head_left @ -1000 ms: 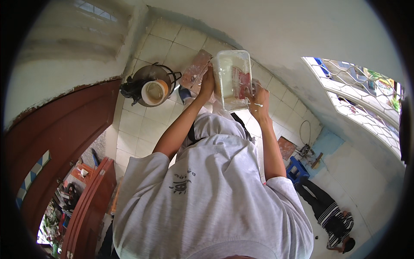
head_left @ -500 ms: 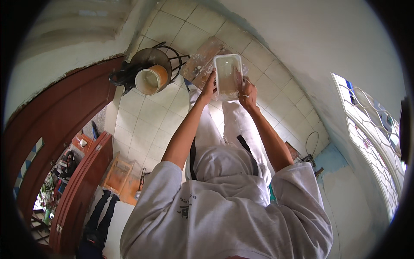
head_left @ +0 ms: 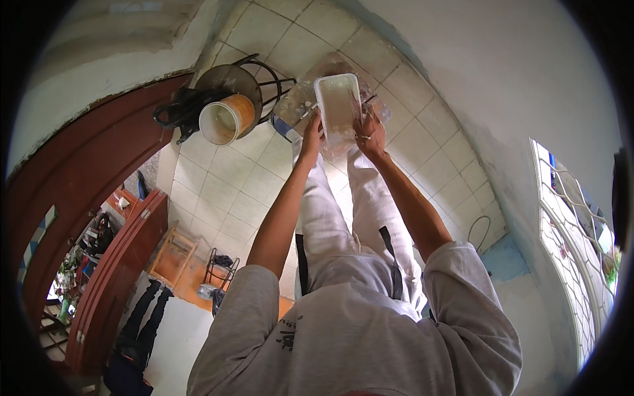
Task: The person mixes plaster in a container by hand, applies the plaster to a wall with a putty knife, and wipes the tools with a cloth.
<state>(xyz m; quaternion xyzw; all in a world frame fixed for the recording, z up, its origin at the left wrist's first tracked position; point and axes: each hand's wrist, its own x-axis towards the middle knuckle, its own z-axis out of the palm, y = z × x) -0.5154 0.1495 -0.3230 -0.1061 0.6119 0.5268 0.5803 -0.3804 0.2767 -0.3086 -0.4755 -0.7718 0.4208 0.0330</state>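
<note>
Out in front of me, both hands hold a pale rectangular plastic tub (head_left: 337,77) by its long sides. It has a white rim and whitish residue inside. My left hand (head_left: 312,136) is closed on the left side, its thumb along the wall. My right hand (head_left: 371,135) grips the right side; whitish smears show on its fingers. A thin dark shape shows by the right fingers, too small to name. Beneath the tub, a brownish, paint-spattered board (head_left: 290,104) lies on the tiled floor, partly hidden.
Left of the board, a round dark stool (head_left: 246,82) carries an orange and white bucket (head_left: 242,112) and a black bag (head_left: 177,113). A brown door (head_left: 119,284) stands at the left, near another person's dark-clothed legs (head_left: 153,317). A white-grilled window (head_left: 568,244) is at the right.
The tub and both hands have shifted slightly left and farther out in the picture. The whole view has also shifted a little. Both hands keep hold of the tub.
</note>
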